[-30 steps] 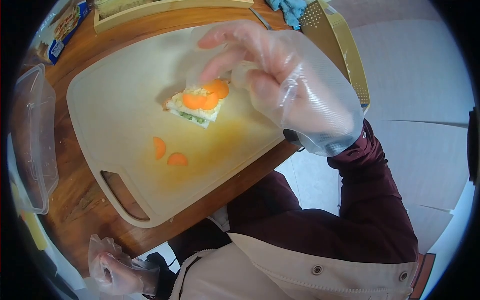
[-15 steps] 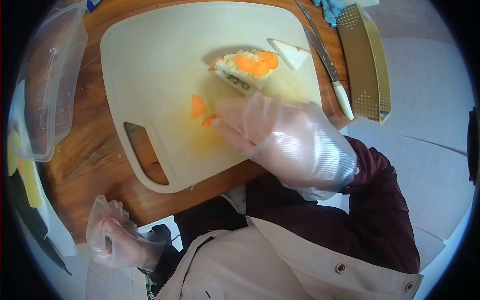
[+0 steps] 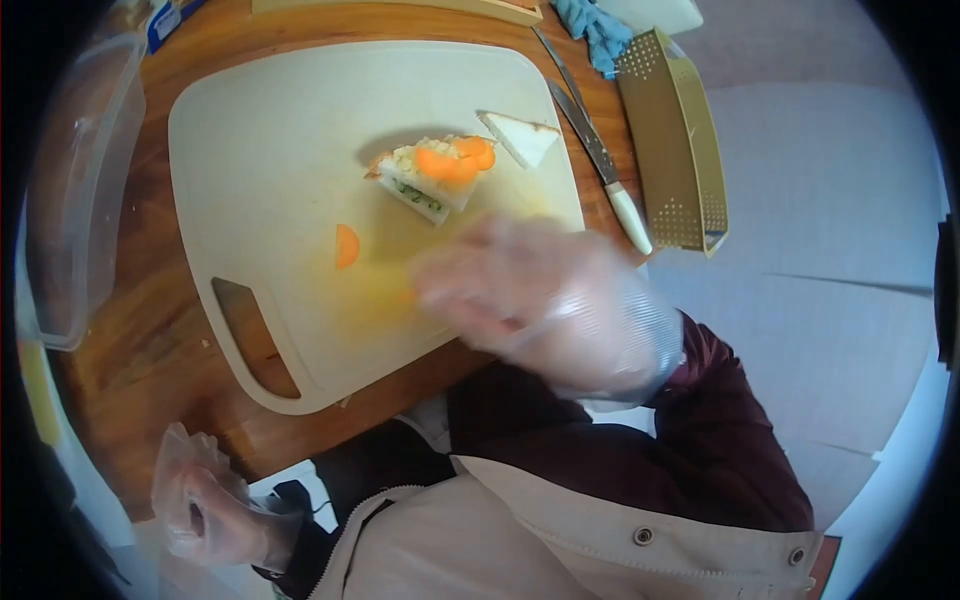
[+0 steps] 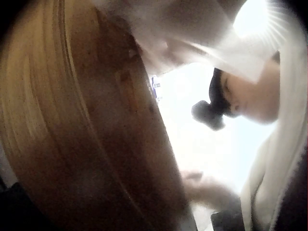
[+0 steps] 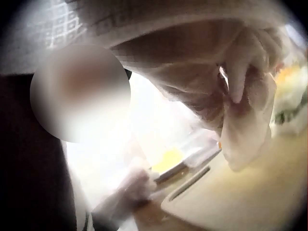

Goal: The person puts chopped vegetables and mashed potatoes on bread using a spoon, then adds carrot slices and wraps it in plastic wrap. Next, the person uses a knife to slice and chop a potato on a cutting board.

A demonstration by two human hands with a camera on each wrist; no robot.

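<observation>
One carrot slice (image 3: 346,245) beside fingers (image 3: 450,285)

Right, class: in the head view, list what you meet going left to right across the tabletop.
Clear plastic container → carrot slice → layered sandwich → bread triangle → knife → perforated tan tray.

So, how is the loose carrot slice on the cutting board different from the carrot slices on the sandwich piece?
The loose carrot slice lies alone, directly on the cutting board, while the carrot slices on the sandwich sit raised on the filling. The loose one is a single half-round piece; those on the sandwich overlap in a small group. Both are orange, thin and flat-lying.
</observation>
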